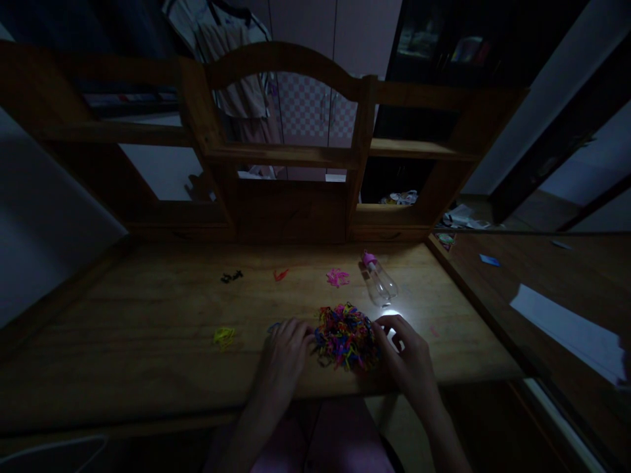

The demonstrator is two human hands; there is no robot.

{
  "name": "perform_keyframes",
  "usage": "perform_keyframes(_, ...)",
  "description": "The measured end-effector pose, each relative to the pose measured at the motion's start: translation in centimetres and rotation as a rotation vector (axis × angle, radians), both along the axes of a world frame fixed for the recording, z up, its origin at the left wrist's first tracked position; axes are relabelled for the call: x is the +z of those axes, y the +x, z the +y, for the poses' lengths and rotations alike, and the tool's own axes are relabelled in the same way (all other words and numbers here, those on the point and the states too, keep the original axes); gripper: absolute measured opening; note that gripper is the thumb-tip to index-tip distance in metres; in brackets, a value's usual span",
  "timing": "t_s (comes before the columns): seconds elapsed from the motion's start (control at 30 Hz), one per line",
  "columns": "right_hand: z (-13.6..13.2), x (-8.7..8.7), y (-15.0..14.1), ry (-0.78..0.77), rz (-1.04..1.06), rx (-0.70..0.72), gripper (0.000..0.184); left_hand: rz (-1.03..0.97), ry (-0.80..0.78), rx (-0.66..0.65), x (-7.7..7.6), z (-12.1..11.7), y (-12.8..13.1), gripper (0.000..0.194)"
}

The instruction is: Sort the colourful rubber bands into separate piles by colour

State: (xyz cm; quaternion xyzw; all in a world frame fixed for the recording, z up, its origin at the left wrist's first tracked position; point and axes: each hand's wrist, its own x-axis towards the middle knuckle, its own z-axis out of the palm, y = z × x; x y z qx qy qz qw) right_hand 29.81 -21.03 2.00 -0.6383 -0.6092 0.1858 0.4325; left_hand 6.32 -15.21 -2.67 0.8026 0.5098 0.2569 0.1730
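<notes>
A heap of small multicoloured rubber bands (pixel 348 338) lies near the front edge of the wooden desk. My left hand (pixel 288 345) is at its left side, fingers bent and held together, with thumb and index closed by the heap; anything between them is too small to make out. A small dark blue piece, probably bands (pixel 273 327), shows past its knuckles. At the heap's right edge, my right hand (pixel 404 345) has thumb and index fingertips pinched, touching the bands; what they grip is unclear. Behind the heap are pink bands (pixel 338 278) and a clear bottle with a pink cap (pixel 382 282) lying on its side.
Separate small piles of yellow bands (pixel 224 337), black bands (pixel 231 276) and red bands (pixel 280 274) are on the desk (pixel 148 315). A wooden shelf unit (pixel 290 210) rises at the back. Bright light glows beside my right hand. White paper (pixel 566 332) lies at far right.
</notes>
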Motion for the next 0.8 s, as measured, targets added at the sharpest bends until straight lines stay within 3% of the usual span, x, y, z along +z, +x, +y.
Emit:
perform_keyframes(0.13, -0.2, 0.0, 0.2, 0.007, -0.004, -0.004, 0.018, -0.043, -0.052, 0.029, 0.5, 0.3, 0.2, 0.013)
perform_keyframes(0.3, -0.3, 0.1, -0.1, 0.022, 0.010, -0.026, 0.017, -0.346, -0.225, 0.120, 1.6, 0.0, 0.0, 0.013)
perform_keyframes(0.5, 0.3, 1.2, -3.6, -0.005, 0.163, 0.097, 0.017, -0.641, -0.289, 0.107, 2.6, -0.3, 1.9, 0.013)
perform_keyframes(0.6, 0.8, 0.9, -5.3, -0.036, 0.263, 0.154, 0.025, -0.637, -0.274, 0.076, 3.2, -0.8, 3.1, 0.010)
perform_keyframes(0.8, 1.0, -0.2, -5.6, -0.059, 0.328, 0.092, 0.014, -0.538, -0.151, 0.103, 4.0, -1.2, 3.7, 0.009)
